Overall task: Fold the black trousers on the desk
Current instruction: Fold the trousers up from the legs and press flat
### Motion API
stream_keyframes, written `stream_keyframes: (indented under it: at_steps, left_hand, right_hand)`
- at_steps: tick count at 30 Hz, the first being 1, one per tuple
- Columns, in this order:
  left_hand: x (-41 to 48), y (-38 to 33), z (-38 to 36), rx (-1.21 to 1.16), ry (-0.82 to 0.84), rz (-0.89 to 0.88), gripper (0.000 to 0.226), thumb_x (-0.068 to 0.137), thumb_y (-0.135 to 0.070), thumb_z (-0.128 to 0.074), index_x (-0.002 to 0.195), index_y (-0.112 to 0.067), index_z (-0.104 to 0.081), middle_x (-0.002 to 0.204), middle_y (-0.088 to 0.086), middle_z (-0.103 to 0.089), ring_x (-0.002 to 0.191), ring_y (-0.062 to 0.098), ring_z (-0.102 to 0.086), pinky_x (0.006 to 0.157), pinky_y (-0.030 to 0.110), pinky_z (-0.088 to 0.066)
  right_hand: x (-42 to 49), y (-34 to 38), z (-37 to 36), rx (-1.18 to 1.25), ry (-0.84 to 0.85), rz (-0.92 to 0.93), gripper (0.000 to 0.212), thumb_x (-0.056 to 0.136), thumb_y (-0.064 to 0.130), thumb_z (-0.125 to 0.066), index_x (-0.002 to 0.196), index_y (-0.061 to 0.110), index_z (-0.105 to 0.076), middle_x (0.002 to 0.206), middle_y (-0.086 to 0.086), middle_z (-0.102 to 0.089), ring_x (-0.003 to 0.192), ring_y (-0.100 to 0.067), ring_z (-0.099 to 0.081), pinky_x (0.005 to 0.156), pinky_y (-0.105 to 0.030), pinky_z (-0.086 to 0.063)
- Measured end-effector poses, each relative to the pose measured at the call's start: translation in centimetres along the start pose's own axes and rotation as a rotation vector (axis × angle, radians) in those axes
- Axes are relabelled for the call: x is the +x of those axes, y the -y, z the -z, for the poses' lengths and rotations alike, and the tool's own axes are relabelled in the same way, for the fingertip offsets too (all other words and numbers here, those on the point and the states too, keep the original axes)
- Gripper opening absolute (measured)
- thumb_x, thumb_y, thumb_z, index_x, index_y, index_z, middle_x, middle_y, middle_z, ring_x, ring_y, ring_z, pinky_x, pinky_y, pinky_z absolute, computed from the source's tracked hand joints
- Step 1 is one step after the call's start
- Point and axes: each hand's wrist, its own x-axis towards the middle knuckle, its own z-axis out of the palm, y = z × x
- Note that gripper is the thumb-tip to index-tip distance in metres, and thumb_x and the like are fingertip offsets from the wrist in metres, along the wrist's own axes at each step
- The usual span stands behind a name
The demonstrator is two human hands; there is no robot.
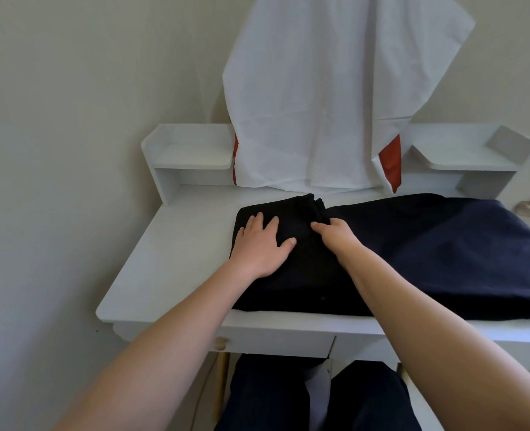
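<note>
Black trousers [301, 269] on desk [179, 244] | left hand [259, 247] fingers [273, 227] spread | right hand [335, 236] pinching them | navy cloth [444, 250] beside

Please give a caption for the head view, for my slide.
Left hand flat on folded black fabric trousers on a white desk; right hand grips their edge.

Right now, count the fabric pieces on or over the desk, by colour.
Black: 1, the folded trousers
Navy: 1, the cloth spread on the right
White with red: 1, the sheet hanging at the back
Total: 3
</note>
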Motion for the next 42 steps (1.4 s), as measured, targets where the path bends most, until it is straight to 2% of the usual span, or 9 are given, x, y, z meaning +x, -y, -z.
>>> stream_keyframes:
  at_steps: [11, 14, 19, 21, 24, 29, 34, 38, 42]
  left_hand:
    - [-0.4, -2.1, -2.0, 0.079, 0.083, -0.010, 0.074, 0.091, -0.069, -0.013, 0.154, -0.031, -0.003, 0.163, 0.008, 0.005, 0.149, 0.026, 0.011, 0.116, 0.053, 0.009]
    - [-0.6, -1.8, -2.8, 0.135, 0.070, -0.025, 0.074, 0.091, -0.069, -0.011, 0.154, -0.030, 0.000, 0.163, 0.010, 0.007, 0.148, 0.028, 0.013, 0.115, 0.055, 0.010]
    - [-0.7, -1.8, -3.7, 0.236, 0.070, -0.032, 0.070, 0.090, -0.070, -0.007, 0.152, -0.040, 0.003, 0.162, 0.012, 0.012, 0.147, 0.033, 0.017, 0.112, 0.062, 0.013]
    - [-0.5, -1.9, -3.6, 0.243, 0.093, -0.024, 0.067, 0.089, -0.071, -0.008, 0.149, -0.046, 0.003, 0.161, 0.010, 0.015, 0.145, 0.036, 0.019, 0.108, 0.066, 0.015]
    - [-0.3, -1.9, -3.4, 0.251, 0.136, -0.023, 0.065, 0.088, -0.069, -0.013, 0.148, -0.049, 0.001, 0.161, 0.008, 0.018, 0.143, 0.040, 0.023, 0.104, 0.070, 0.015]
    - [-0.5, -1.6, -3.3, 0.219, 0.106, -0.052, 0.067, 0.090, -0.065, -0.022, 0.151, -0.043, -0.005, 0.162, 0.004, 0.011, 0.146, 0.039, 0.016, 0.107, 0.070, 0.009]
    - [-1.2, -0.8, -2.7, 0.045, -0.114, -0.036, 0.054, 0.097, -0.049, -0.035, 0.147, -0.028, -0.036, 0.160, 0.003, -0.020, 0.148, 0.022, -0.012, 0.117, 0.057, -0.009]
    - [-1.6, 0.7, -1.2, -0.114, -0.258, 0.286, 0.060, 0.094, -0.048, -0.048, 0.144, -0.018, -0.036, 0.145, 0.015, -0.035, 0.129, 0.034, -0.038, 0.100, 0.045, -0.039]
    - [-1.4, 1.6, 0.1, -0.314, -0.235, 0.303, 0.058, 0.094, -0.041, -0.053, 0.140, -0.012, -0.033, 0.118, 0.015, -0.057, 0.102, 0.033, -0.060, 0.082, 0.041, -0.052]
  right_hand:
    - [-0.1, -0.4, 2.9, 0.240, 0.051, -0.283, 0.027, 0.089, 0.019, -0.063, 0.107, 0.000, -0.063, 0.074, -0.015, -0.075, 0.063, -0.031, -0.073, 0.050, -0.033, -0.055]
    - [0.1, -0.5, 2.7, 0.135, 0.016, -0.164, 0.042, 0.091, 0.018, -0.061, 0.130, 0.007, -0.051, 0.100, -0.013, -0.068, 0.083, -0.028, -0.068, 0.058, -0.034, -0.052]
    - [-0.9, -1.2, 1.5, -0.498, -0.253, 0.252, 0.056, 0.090, 0.013, -0.059, 0.139, 0.010, -0.031, 0.121, -0.014, -0.055, 0.084, -0.020, -0.057, 0.063, -0.030, -0.044]
    - [-1.5, -1.1, 0.8, -1.012, -0.356, 0.427, 0.075, 0.085, 0.017, -0.064, 0.147, 0.014, -0.022, 0.140, -0.017, -0.041, 0.115, -0.034, -0.050, 0.083, -0.039, -0.047]
    - [-1.7, -0.2, -1.2, -1.403, -0.273, 0.659, 0.086, 0.084, 0.028, -0.066, 0.153, 0.017, -0.015, 0.163, -0.011, -0.007, 0.148, -0.035, -0.006, 0.117, -0.052, -0.014]
    - [-0.1, -1.8, -1.6, -1.184, 0.004, 0.526, 0.060, 0.101, 0.040, -0.022, 0.155, 0.016, -0.012, 0.164, -0.001, 0.001, 0.150, -0.018, 0.008, 0.120, -0.043, 0.001]
    - [1.1, -3.7, -0.3, -1.040, -0.096, 0.488, 0.068, 0.099, 0.055, -0.022, 0.155, 0.018, -0.011, 0.164, 0.004, 0.002, 0.150, -0.018, 0.006, 0.120, -0.041, -0.004]
    - [0.8, -4.2, -0.9, -1.024, -0.169, 0.448, 0.071, 0.097, 0.060, -0.021, 0.155, 0.020, -0.012, 0.164, 0.006, 0.002, 0.150, -0.020, 0.002, 0.119, -0.050, -0.006]
    - [0.6, -3.9, -1.6, -1.048, -0.173, 0.429, 0.072, 0.095, 0.062, -0.018, 0.155, 0.021, -0.012, 0.164, 0.007, 0.003, 0.150, -0.022, 0.003, 0.116, -0.058, -0.004]
